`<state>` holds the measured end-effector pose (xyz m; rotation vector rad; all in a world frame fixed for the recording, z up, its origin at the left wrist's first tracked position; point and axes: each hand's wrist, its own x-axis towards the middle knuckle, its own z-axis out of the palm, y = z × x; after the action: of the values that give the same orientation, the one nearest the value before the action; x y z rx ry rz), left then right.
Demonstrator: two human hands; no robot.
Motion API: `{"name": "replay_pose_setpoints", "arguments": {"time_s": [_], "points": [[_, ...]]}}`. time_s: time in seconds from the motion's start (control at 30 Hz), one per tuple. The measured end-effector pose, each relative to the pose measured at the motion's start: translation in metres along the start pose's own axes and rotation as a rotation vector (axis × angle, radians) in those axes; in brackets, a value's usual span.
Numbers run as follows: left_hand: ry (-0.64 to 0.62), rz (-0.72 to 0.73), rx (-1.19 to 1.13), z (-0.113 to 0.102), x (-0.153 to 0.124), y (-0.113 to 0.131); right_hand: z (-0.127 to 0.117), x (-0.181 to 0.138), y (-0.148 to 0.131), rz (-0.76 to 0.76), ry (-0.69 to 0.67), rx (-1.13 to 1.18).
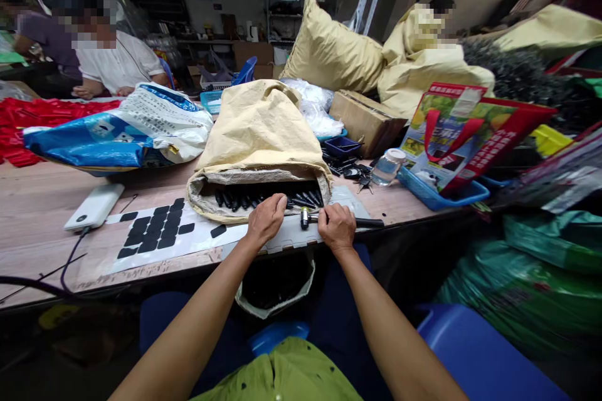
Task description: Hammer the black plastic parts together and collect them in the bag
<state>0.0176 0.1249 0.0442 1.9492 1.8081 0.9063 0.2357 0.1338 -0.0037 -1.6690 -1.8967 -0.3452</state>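
Note:
My right hand (pixel 337 225) is closed around a small hammer (pixel 371 223) lying level at the table's front edge. Its head shows left of my fingers, and the black handle sticks out to the right. My left hand (pixel 267 218) is closed at the mouth of a cream cloth sack (pixel 263 125). Whatever its fingers hold, if anything, is hidden. Several slim black pieces (pixel 235 197) lie inside the sack's open mouth, just behind this hand. Under both hands is a pale flat board (pixel 291 239).
Black square pads (pixel 157 222) lie on a white sheet at left, beside a white power bank (pixel 94 207) with a cable. A glass jar (pixel 388 166), keys (pixel 364 183) and a blue basket (pixel 442 199) stand right. An open bag (pixel 277 310) hangs below the edge. Co-workers sit opposite.

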Motion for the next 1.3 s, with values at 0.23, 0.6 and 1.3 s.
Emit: {"name": "replay_pose_setpoints", "arguments": {"time_s": [0.23, 0.6, 1.3], "points": [[-0.03, -0.182, 0.273, 0.009, 0.016, 0.009, -0.001, 0.0, 0.0, 0.011, -0.022, 0.025], [-0.056, 0.058, -0.01, -0.008, -0.036, -0.04, -0.008, -0.001, 0.001, 0.006, -0.062, 0.07], [-0.041, 0.112, -0.215, -0.005, -0.042, -0.059, -0.049, -0.014, -0.044, -0.168, -0.238, 0.566]]}}
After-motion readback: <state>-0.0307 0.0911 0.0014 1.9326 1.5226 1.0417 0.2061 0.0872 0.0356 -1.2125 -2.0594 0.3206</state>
